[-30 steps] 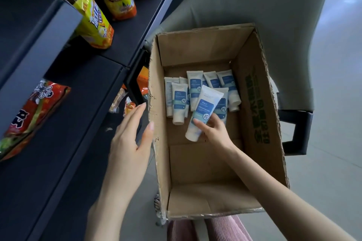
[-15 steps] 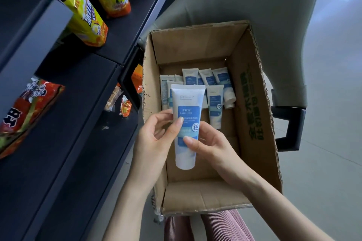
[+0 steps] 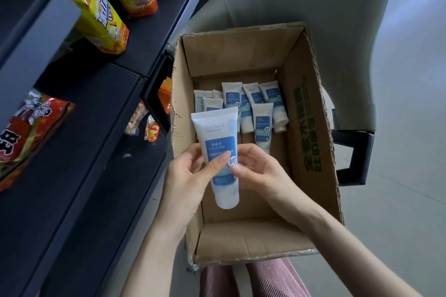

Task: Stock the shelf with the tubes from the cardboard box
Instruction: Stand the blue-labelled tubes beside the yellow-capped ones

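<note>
— Where was the shelf?
— On your left, dark, flat and hard. Your left hand was nearer to it.
— And the tube?
— Between your hands, over the cardboard box. It was smooth, white and blue, with its flat end pointing away from you. Your left hand pinched one side and your right hand pinched the other.
— More tubes?
— Yes, they lay at the far end of the rough brown box.

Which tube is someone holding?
The tube pinched between the left hand and right hand; the other tubes lie on the cardboard box floor.
</note>
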Motion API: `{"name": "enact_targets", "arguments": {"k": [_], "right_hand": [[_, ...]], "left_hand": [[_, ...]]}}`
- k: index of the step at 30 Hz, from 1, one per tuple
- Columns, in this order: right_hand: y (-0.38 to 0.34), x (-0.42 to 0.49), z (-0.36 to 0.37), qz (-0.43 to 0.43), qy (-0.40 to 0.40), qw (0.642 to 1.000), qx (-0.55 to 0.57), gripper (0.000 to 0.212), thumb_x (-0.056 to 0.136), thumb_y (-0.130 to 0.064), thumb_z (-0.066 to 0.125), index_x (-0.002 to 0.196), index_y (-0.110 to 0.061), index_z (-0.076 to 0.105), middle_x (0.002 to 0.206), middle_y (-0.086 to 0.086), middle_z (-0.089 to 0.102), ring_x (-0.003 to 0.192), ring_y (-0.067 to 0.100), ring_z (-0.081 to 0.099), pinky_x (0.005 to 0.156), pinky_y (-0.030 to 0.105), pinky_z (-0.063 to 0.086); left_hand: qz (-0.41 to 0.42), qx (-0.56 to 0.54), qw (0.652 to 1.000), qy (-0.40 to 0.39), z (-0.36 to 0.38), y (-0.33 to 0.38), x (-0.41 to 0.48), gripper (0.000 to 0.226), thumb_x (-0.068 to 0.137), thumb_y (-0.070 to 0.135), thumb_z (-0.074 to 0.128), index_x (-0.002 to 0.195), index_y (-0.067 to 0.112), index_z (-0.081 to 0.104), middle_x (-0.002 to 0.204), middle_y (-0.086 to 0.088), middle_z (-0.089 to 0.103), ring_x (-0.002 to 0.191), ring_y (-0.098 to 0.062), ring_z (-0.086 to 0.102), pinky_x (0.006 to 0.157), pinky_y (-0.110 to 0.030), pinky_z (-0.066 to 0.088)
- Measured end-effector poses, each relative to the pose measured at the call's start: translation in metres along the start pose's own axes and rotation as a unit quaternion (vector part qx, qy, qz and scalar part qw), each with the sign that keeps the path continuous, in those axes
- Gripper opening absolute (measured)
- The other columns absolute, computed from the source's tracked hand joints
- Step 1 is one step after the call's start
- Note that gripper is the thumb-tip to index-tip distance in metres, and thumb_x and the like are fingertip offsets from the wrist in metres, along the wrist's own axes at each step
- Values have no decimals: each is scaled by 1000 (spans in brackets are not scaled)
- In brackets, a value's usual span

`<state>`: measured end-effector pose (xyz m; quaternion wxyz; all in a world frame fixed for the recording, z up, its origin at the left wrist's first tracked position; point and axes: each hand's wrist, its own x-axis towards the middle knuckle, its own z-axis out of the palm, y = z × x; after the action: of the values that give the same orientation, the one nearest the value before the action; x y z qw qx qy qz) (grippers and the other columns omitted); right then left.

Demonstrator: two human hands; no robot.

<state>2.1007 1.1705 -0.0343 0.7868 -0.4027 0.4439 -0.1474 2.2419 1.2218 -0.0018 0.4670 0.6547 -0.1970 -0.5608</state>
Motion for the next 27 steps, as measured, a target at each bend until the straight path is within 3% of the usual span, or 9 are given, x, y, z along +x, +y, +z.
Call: {"name": "enact_targets", "arguments": {"k": [2, 5, 9, 11, 13, 20, 27], "right_hand": [[2, 9, -14, 23, 25, 999, 36, 44, 86, -38, 56, 120, -10, 56, 118, 7, 66, 112, 16, 62, 89, 34, 55], [15, 33, -46, 53, 135, 987, 65, 41, 87, -48, 53, 118, -22, 55, 126, -3, 58, 117, 10, 55, 80, 25, 54], [51, 69, -77, 102, 270, 957, 16, 54, 87, -40, 63, 132, -18, 45, 134, 1, 51, 122, 15, 49, 99, 35, 44], [67, 84, -82, 104, 313, 944, -24, 54, 88, -30, 65, 135, -15, 42, 135, 5, 51, 117, 15, 50, 97, 32, 41], [79, 94, -84, 104, 339, 934, -48, 53, 89, -21, 65, 135, -12, 41, 135, 9, 52, 118, 19, 52, 93, 30, 40], [88, 116, -84, 103, 371, 921, -61, 50, 90, -9, 62, 137, -12, 44, 135, 10, 53, 124, 26, 51, 96, 33, 40], [91, 123, -78, 86, 392, 911, -96, 48, 88, -10, 64, 132, -12, 47, 132, 9, 55, 122, 26, 52, 99, 39, 43]], "left_hand": [[6, -16, 1000, 6, -5, -1, 0, 28, 76, 17, 68, 104, 12, 67, 95, 3, 74, 87, -4, 67, 70, -11, 49], [-4, -65, 997, 45, -14, -4, 1, 30, 71, 20, 68, 99, 12, 64, 91, 2, 73, 86, -8, 67, 71, -17, 52], [-11, -100, 991, 85, -23, -7, 1, 29, 69, 21, 67, 96, 13, 60, 86, 4, 71, 81, -8, 66, 66, -19, 53], [-18, -98, 990, 95, -25, -8, 1, 31, 68, 21, 73, 96, 15, 61, 86, 5, 70, 79, -7, 65, 67, -21, 54], [-25, -103, 989, 102, -27, -11, 0, 31, 69, 20, 78, 96, 19, 62, 88, 6, 69, 78, -7, 64, 65, -21, 53], [-70, -154, 978, 122, -29, -21, -3, 22, 77, 25, 61, 99, 21, 64, 88, 3, 67, 70, -7, 65, 55, -21, 52], [-100, -179, 973, 104, -35, -21, 2, 24, 73, 24, 61, 96, 24, 66, 83, 6, 68, 68, -6, 65, 58, -20, 53]]}}
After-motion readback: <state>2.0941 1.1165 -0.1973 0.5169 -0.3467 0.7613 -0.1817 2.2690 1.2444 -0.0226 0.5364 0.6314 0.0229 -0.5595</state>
